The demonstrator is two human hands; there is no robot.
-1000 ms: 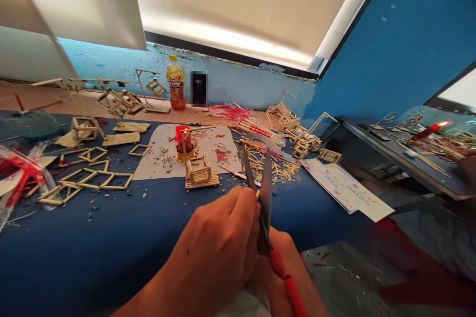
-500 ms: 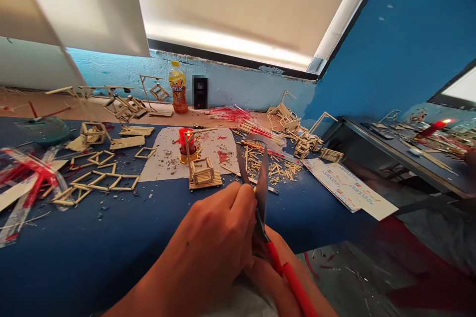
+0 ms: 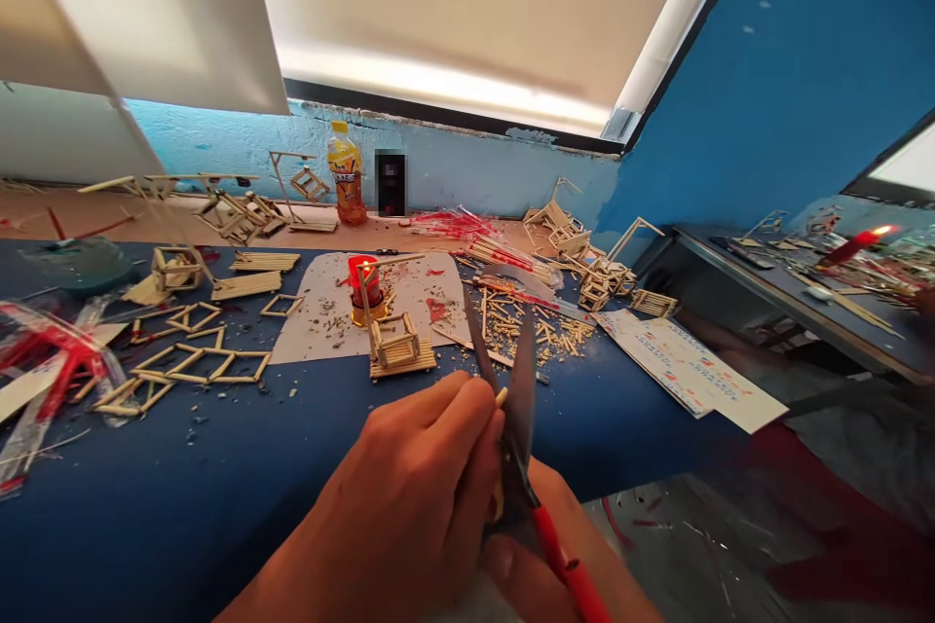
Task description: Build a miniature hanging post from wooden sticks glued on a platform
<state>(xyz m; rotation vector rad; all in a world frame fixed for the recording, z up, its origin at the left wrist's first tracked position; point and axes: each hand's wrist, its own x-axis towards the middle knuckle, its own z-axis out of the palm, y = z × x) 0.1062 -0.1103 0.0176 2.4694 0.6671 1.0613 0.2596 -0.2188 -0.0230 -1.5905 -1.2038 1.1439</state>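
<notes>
My left hand (image 3: pixel 428 482) is closed in a pinch around a thin wooden stick (image 3: pixel 501 397), whose pale end pokes out past the fingertips. That end lies beside the spread blades of the scissors (image 3: pixel 520 409). My right hand (image 3: pixel 530 574) grips the scissors by their red handles, partly hidden behind my left hand. Just beyond the hands, a small stick-built model (image 3: pixel 398 341) with a tall post and arm stands on a slatted base. A lit red candle (image 3: pixel 363 282) burns right behind it.
White board (image 3: pixel 307 336) lies under the candle. Left are stick frames (image 3: pixel 197 362) and plastic wrappers (image 3: pixel 55 360). Cut stick bits (image 3: pixel 537 331) lie to the right, near printed cards (image 3: pixel 679 365). A drink bottle (image 3: pixel 345 175) stands at the back. Another table (image 3: pixel 796 282) holds a lit candle.
My left hand has shifted slightly downward, and the stick's end now shows more clearly by the blades. The scissors stay open, their blades tilted a little further right.
</notes>
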